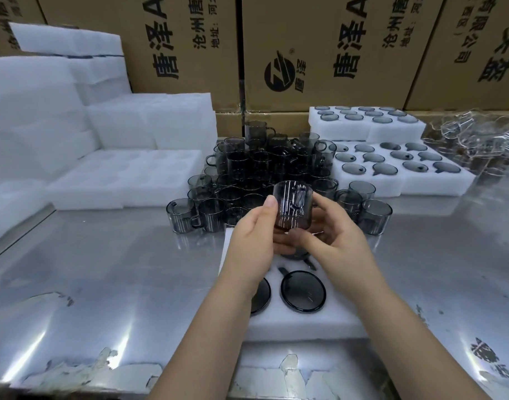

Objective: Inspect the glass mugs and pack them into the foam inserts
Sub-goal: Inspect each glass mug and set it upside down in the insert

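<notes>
- The left grip (253, 238) and right grip (334, 241) hold one smoked glass mug (293, 204) between them, raised above the foam insert (290, 327).
- Left thumb lies up the mug's side; right fingers wrap the wall and base.
- Judged light, rigid, slick and chip-prone, so hold the body rather than the thin handle.
- The loose mug pile (264, 163) sits just beyond the grips on the bench (103, 269).
</notes>
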